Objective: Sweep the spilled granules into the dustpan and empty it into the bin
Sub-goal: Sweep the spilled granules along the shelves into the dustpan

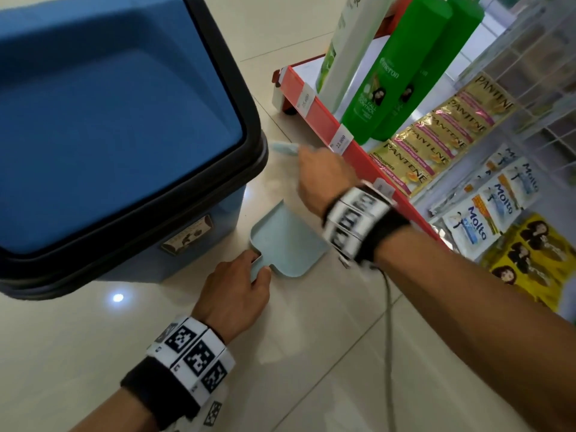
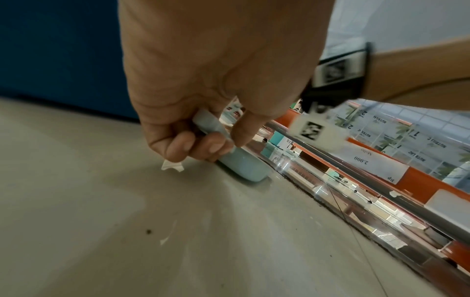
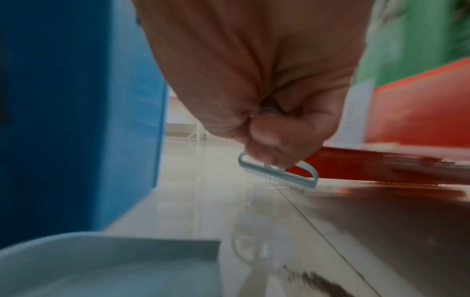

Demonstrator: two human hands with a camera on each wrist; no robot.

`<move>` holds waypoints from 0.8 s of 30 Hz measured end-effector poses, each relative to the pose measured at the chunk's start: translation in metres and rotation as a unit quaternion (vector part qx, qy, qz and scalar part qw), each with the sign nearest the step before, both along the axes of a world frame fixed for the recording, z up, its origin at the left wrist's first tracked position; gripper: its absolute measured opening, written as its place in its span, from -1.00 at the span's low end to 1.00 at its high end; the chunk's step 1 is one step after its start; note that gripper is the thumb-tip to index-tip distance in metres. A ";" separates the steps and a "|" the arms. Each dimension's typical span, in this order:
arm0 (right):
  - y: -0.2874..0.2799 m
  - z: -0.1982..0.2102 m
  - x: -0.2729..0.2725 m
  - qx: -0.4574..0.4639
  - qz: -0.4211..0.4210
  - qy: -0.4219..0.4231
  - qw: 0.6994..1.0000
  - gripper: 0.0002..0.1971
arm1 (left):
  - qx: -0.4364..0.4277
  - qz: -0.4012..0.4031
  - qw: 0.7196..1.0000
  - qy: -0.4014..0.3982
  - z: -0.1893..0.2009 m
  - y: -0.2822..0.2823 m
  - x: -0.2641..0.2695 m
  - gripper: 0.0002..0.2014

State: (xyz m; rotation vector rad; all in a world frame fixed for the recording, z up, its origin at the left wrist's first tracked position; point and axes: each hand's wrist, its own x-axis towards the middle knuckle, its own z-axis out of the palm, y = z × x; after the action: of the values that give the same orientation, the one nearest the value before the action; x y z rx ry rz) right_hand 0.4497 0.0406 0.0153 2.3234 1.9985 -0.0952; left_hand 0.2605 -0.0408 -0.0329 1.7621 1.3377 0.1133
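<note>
A pale blue dustpan lies flat on the tiled floor beside the blue bin. My left hand grips its short handle from the near side. My right hand reaches past the pan's far edge and grips a small pale blue brush, whose bristles sit just above the floor by the red shelf base. Dark granules lie on the tile near the pan's mouth, and a thin line of them runs along the shelf foot.
The bin with its black rim stands close on the left. A red-edged shelf with green shampoo bottles and hanging sachets crowds the right. A grey cable trails from my right wrist across the floor.
</note>
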 end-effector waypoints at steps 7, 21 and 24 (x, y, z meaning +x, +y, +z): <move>0.067 -0.029 0.002 -0.111 0.025 -0.095 0.989 -0.69 | 0.008 -0.004 1.000 -0.025 0.000 -0.006 -0.011 -0.89; 0.002 0.014 0.006 -0.044 0.028 -0.054 0.997 -0.75 | -0.022 0.014 0.999 -0.028 -0.003 -0.003 -0.010 -0.84; 0.044 0.002 -0.005 -0.059 0.081 -0.043 0.994 -0.65 | -0.020 0.017 0.999 -0.030 -0.003 -0.004 -0.010 -0.90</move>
State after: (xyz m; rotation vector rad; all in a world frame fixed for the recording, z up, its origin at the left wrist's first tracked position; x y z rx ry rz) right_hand 0.4446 0.0845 0.0177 2.0516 2.0711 -0.0984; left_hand 0.2502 -0.0451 -0.0361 1.6910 1.3180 0.1554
